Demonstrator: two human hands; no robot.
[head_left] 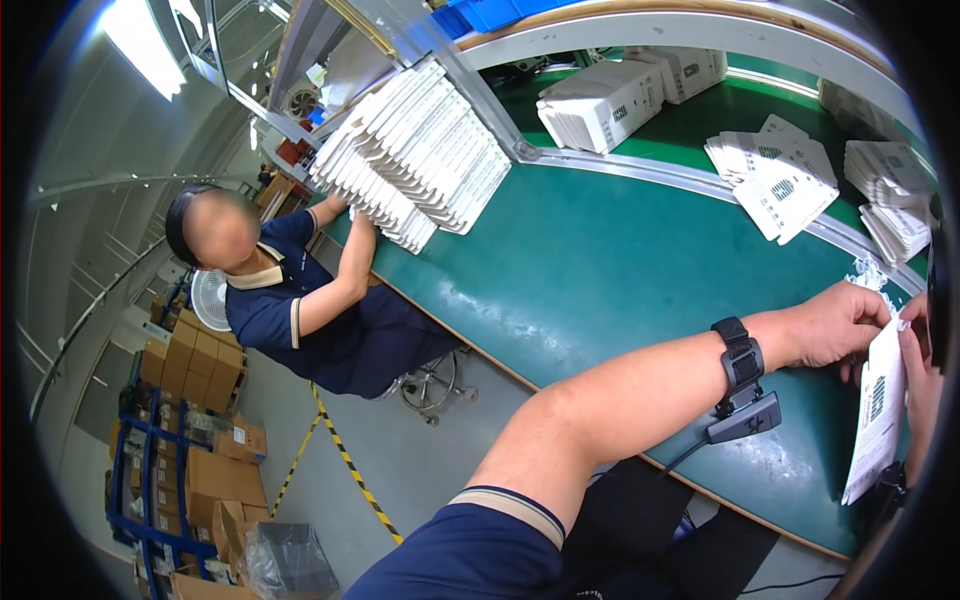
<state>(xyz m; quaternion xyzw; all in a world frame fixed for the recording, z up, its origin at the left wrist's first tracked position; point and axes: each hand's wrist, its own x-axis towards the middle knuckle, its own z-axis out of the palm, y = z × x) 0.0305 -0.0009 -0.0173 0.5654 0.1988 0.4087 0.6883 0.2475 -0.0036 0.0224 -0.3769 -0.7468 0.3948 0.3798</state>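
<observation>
Head view: my left hand (832,325) has thumb and finger together on the top edge of the white packet (874,425), up over the right end of the green bench (480,285), white strings (868,277) just beyond. My right hand (922,380) looks clamped on its side, though the rim hides most fingers. Best: right steady, left pinch light, panel uncreased, strings clear.

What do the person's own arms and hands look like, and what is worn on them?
The left hand and right hand are gloveless. The left arm has a short navy sleeve with a beige, dark-edged cuff, and a black wrist strap with a dark angular device and cable. The right wrist has a dark band.
</observation>
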